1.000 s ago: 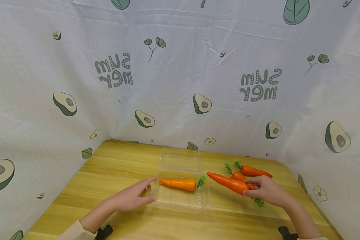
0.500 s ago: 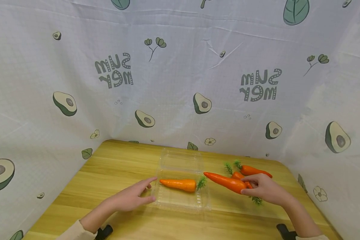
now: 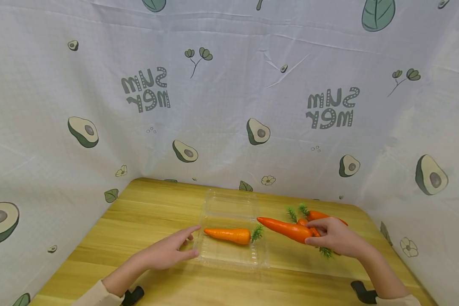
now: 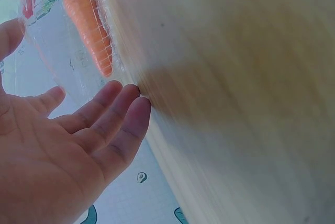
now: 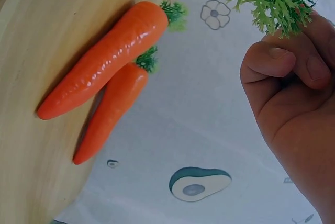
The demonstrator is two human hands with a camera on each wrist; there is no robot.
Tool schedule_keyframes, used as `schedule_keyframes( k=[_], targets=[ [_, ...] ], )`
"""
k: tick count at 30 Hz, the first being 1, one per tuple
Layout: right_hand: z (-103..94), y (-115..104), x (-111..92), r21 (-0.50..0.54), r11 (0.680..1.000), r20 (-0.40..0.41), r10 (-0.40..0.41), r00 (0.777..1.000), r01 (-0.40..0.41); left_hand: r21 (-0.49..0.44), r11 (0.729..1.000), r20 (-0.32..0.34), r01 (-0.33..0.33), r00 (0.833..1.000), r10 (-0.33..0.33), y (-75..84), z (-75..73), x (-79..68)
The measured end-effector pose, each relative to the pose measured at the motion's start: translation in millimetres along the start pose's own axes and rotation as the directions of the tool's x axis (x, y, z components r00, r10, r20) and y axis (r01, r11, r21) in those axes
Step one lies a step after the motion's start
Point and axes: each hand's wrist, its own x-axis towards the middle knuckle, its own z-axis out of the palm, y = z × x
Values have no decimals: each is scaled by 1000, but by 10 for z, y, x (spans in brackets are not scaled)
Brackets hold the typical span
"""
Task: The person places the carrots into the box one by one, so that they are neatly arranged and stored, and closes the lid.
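A clear plastic clamshell box [image 3: 229, 257] lies with its lid [image 3: 231, 205] folded back. Inside it is an orange carrot [image 3: 227, 235], tip to the left, its green top by the right wall. My left hand [image 3: 162, 253] is at the box's left edge, thumb and fingers spread; the left wrist view shows relaxed fingers [image 4: 118, 135] beside the clear wall. To the right of the box, my right hand [image 3: 338, 239] pinches a second carrot [image 3: 283, 228] near its leafy end, tip pointing left toward the box. Its green leaves [image 5: 282, 4] hang by my curled fingers in the right wrist view.
Two more carrots, the larger one [image 5: 104, 62] and the thinner one [image 5: 112, 111], lie side by side on the wooden table [image 3: 157, 212] at the back right, partly behind my right hand in the head view. A printed white curtain [image 3: 222, 106] encloses the table.
My right hand has shifted slightly left and up with the carrot, its tip now closer to the box. The left hand and the carrot in the box have stayed put.
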Motion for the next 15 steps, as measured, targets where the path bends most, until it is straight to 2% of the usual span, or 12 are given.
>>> schedule_keyframes(
  k=[5, 15],
  targets=[
    [-12, -71, 11, -15, 1000, 2, 9, 1000, -9, 12, 1000, -14, -8, 1000, 8, 12, 3, -7],
    [-18, -189, 47, -61, 998, 12, -25, 1000, 26, 15, 1000, -18, -10, 1000, 10, 20, 10, -9]
  ],
)
